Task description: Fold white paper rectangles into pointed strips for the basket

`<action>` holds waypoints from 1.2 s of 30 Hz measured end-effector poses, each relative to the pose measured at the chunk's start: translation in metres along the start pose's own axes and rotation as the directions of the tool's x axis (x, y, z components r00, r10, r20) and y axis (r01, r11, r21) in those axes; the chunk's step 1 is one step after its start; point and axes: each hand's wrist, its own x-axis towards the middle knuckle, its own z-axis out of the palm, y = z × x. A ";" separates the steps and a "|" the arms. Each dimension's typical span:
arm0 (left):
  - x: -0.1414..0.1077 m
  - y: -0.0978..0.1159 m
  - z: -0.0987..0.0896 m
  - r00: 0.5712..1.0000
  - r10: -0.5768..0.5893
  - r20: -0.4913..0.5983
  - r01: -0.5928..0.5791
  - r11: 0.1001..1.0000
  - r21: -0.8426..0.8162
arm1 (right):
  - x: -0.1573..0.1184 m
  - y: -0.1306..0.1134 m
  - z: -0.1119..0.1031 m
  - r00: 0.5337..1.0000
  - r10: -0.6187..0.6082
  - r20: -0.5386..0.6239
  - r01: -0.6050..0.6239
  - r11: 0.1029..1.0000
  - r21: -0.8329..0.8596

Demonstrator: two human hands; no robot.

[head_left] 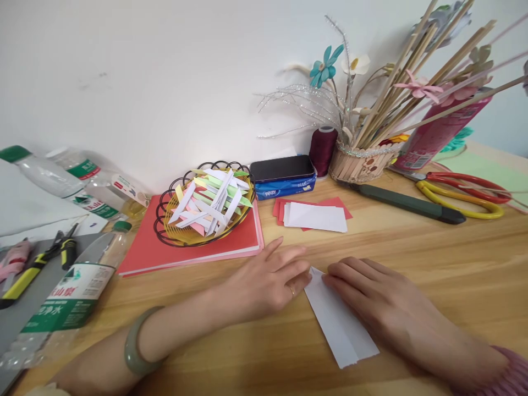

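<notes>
A white paper strip with a lengthwise crease lies slanted on the wooden table, its top end between my hands. My left hand, with a ring and a green bangle on its arm, touches the strip's upper left corner with its fingertips; its other fingers are spread. My right hand rests along the strip's upper right edge, fingers close together and bent onto the paper. Behind them lie small white cards on red cards. A basket of folded paper pieces stands on red paper.
Plastic bottles and cutting tools lie at the left. A phone rests on a blue pack. Behind at the right are thread, a stick-filled holder, a dark green cutter and scissors.
</notes>
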 end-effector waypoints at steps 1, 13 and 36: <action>0.000 0.000 -0.001 1.000 0.020 0.010 -0.020 1.000 -0.009 | 0.000 0.001 0.001 1.000 -0.008 -0.001 0.008 1.000 -0.009; 0.004 -0.004 -0.009 0.989 0.143 0.047 -0.143 0.990 -0.012 | -0.005 0.009 -0.004 0.986 -0.159 -0.049 0.153 0.982 -0.111; 0.001 -0.004 -0.013 0.992 0.106 -0.063 -0.105 0.994 0.031 | -0.029 -0.012 -0.015 0.999 0.030 -0.013 -0.027 0.980 0.197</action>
